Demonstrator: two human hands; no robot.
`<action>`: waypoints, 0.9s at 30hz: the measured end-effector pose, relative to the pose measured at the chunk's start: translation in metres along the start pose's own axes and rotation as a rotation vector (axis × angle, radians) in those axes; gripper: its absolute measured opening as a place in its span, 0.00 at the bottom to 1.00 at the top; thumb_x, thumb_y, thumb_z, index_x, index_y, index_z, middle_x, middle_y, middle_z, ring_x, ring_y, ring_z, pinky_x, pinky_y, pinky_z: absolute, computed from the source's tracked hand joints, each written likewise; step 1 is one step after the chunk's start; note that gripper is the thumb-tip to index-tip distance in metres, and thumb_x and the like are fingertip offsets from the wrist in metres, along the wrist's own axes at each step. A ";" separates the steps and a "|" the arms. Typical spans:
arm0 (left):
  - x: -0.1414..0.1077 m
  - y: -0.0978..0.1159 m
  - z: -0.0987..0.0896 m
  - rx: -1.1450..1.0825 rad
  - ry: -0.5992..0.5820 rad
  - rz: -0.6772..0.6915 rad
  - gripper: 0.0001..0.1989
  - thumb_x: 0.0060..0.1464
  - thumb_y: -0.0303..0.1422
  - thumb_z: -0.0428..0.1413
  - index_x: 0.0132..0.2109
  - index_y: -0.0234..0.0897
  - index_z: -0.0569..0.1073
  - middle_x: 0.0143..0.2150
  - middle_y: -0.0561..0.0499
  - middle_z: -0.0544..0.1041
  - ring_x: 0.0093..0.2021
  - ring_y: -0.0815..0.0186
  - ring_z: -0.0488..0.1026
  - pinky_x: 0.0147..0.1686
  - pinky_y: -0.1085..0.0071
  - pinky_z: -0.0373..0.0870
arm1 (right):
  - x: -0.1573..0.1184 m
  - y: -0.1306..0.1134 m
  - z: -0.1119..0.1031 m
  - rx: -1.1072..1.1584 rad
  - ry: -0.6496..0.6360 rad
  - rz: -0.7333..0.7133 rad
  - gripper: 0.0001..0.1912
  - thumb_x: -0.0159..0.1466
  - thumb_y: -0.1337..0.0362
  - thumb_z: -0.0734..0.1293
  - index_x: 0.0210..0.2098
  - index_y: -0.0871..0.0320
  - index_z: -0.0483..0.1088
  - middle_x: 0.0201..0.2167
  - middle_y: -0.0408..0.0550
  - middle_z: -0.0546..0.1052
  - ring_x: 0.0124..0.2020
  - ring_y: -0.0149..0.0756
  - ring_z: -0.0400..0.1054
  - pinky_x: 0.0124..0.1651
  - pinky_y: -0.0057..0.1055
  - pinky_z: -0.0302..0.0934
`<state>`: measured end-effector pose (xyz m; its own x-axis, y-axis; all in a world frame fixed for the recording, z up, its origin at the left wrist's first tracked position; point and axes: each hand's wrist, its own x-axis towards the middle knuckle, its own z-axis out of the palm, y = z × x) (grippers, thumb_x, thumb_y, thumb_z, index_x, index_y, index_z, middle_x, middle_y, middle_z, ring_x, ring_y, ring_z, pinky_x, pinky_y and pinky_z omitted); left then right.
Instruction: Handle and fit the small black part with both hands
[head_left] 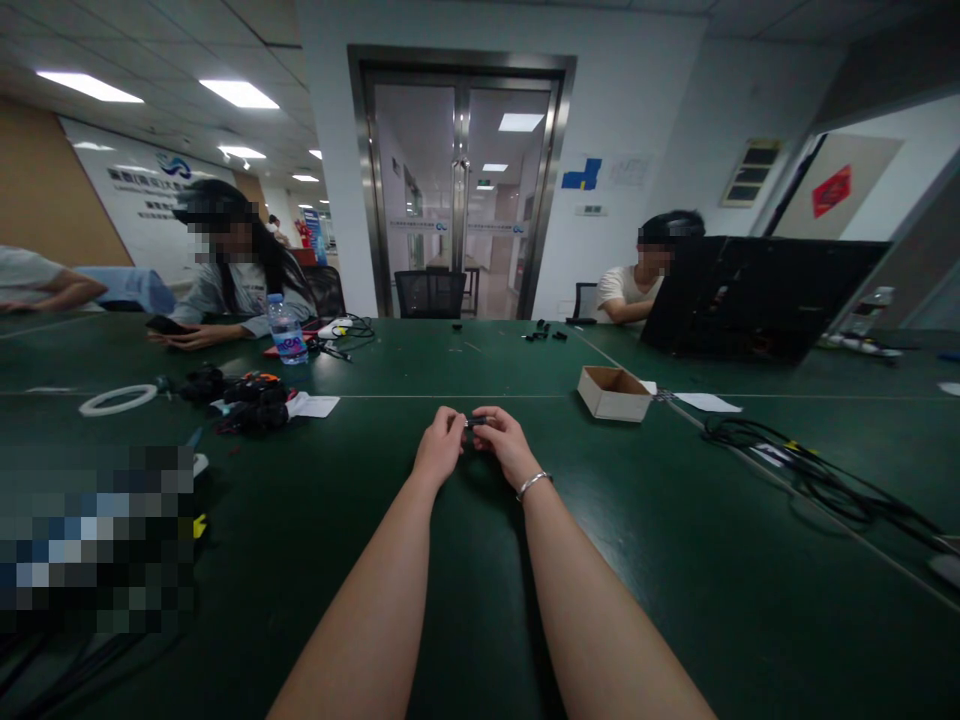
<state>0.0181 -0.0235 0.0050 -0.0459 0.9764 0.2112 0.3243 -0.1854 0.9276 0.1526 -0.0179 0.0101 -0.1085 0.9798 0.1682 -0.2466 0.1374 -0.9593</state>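
Observation:
Both of my hands meet at the middle of the green table (480,560), with a small dark stick-like piece (474,422) between them. My left hand (441,442) pinches its left end, where a lighter bit shows. On its right end are the closed fingertips of my right hand (507,440), which has a silver bracelet (534,486) at the wrist. The piece is mostly covered by fingers, and its exact kind is too small to make out. To the right of my hands stands an open cardboard box (613,394); its inside bottom is hidden.
At left lie a white ring (118,400), a dark cluttered heap (251,400) and a water bottle (286,330). Black cables (810,470) run along the right. Small black pieces (544,331) lie at the far side. A big black panel (765,300) and seated people are beyond.

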 end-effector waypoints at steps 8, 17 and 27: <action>0.003 -0.001 0.001 -0.128 0.061 0.010 0.10 0.57 0.41 0.49 0.40 0.39 0.68 0.34 0.52 0.73 0.24 0.71 0.68 0.24 0.75 0.62 | 0.000 0.000 0.000 0.004 0.003 0.006 0.17 0.45 0.66 0.70 0.36 0.59 0.71 0.23 0.39 0.71 0.23 0.28 0.66 0.27 0.26 0.60; 0.005 -0.004 0.001 -0.193 0.039 0.049 0.13 0.58 0.41 0.47 0.42 0.39 0.69 0.25 0.55 0.67 0.23 0.71 0.65 0.22 0.77 0.60 | 0.001 0.002 0.000 0.002 -0.006 -0.001 0.17 0.46 0.65 0.70 0.36 0.59 0.71 0.23 0.40 0.71 0.23 0.28 0.65 0.27 0.26 0.60; 0.007 -0.008 0.001 -0.173 -0.003 0.087 0.12 0.56 0.40 0.49 0.39 0.38 0.71 0.26 0.54 0.68 0.24 0.71 0.65 0.23 0.77 0.61 | 0.001 0.002 0.000 0.001 -0.011 -0.001 0.17 0.46 0.65 0.71 0.36 0.59 0.70 0.24 0.40 0.71 0.23 0.28 0.65 0.27 0.26 0.60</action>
<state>0.0162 -0.0146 -0.0010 -0.0221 0.9560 0.2925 0.1600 -0.2854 0.9449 0.1518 -0.0167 0.0086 -0.1187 0.9779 0.1720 -0.2478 0.1386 -0.9588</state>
